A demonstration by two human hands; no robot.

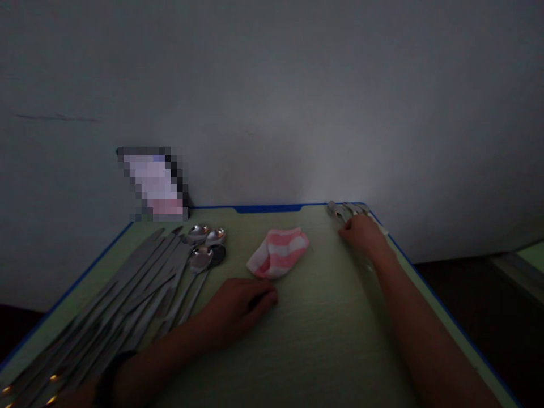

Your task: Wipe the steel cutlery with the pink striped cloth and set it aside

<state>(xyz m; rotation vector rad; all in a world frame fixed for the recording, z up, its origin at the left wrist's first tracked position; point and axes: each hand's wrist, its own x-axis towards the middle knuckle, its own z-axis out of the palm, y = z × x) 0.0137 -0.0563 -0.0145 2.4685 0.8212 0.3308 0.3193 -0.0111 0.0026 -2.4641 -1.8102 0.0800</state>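
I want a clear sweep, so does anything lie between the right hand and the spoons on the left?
Yes: the pink-and-white striped cloth lies on the tabletop between the right hand and those spoons.

Bare forearms (416,317), one dark band (109,375)
It circles the left forearm (170,350), its material too dim to tell; left hand (232,309) and right hand (364,233) are bare.

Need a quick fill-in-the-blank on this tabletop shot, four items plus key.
1. Just beyond the left hand lies a cloth with white and ____ stripes.
2. The right hand is at the small cutlery group near the table's far ____ corner.
3. The larger cutlery spread lies along the table's ____ side.
4. The trim along the table edge is coloured ____.

Missing words: pink; right; left; blue.
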